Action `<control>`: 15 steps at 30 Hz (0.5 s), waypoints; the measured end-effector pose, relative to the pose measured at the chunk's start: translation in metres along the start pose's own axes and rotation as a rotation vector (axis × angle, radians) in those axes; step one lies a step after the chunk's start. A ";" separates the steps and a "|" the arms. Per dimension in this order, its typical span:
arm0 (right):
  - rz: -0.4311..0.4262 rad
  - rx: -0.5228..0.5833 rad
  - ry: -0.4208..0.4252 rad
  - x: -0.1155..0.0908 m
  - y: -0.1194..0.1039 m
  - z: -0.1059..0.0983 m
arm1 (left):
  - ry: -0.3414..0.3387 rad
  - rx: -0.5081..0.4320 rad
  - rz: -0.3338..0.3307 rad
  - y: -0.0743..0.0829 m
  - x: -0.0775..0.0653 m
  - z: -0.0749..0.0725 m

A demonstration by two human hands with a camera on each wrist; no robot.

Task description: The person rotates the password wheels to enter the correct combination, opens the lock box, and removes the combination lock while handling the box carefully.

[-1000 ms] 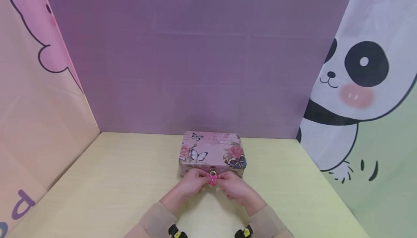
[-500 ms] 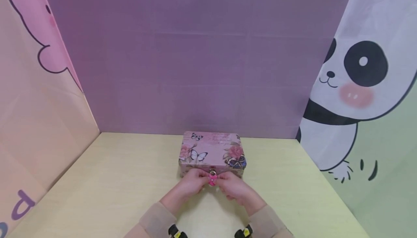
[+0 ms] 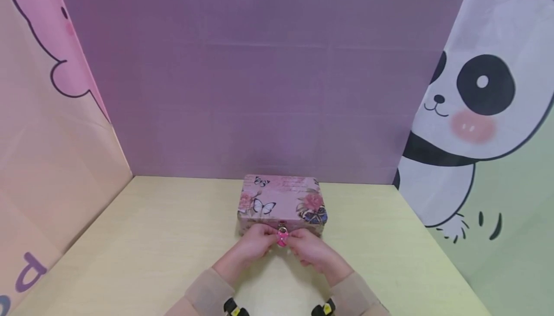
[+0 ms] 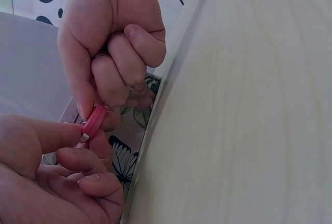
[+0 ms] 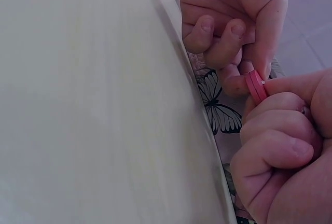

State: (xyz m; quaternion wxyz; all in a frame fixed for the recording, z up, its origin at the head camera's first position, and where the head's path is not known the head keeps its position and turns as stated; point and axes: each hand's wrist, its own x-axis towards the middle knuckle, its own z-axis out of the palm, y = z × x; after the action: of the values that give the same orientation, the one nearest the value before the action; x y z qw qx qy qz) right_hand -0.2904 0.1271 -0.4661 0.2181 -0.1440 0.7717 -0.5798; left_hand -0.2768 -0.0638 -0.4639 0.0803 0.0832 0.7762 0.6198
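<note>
A pink padlock [image 3: 282, 238] hangs by its metal shackle at the front clasp of a pink box [image 3: 281, 198] printed with butterflies and roses. The box's lid is down. From one side my left hand [image 3: 256, 241] pinches the padlock between thumb and finger; my right hand [image 3: 312, 248] pinches it from the other side. Seen edge-on in the left wrist view, the padlock [image 4: 93, 123] sits between both sets of fingertips. The right wrist view shows the same padlock [image 5: 256, 86], with the other fingers of both hands curled. Fingers hide much of the box's front face.
The box stands on a pale wooden table [image 3: 173, 239], near its back edge. Behind rises a purple backdrop [image 3: 259, 75]. A panda-printed panel [image 3: 489, 114] stands at the right, and a pink and peach panel [image 3: 52, 152] at the left.
</note>
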 end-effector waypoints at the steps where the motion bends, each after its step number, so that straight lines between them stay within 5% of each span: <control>1: -0.001 0.000 0.000 0.000 0.000 0.000 | 0.000 0.000 0.000 0.000 0.000 0.000; 15: 0.020 -0.005 0.003 -0.004 -0.005 0.002 | -0.012 0.011 0.005 0.000 -0.001 -0.001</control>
State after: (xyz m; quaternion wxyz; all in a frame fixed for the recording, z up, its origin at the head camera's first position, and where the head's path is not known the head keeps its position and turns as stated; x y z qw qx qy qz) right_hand -0.2864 0.1260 -0.4609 0.2223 -0.1361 0.7748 -0.5760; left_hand -0.2765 -0.0653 -0.4632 0.0829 0.0890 0.7788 0.6153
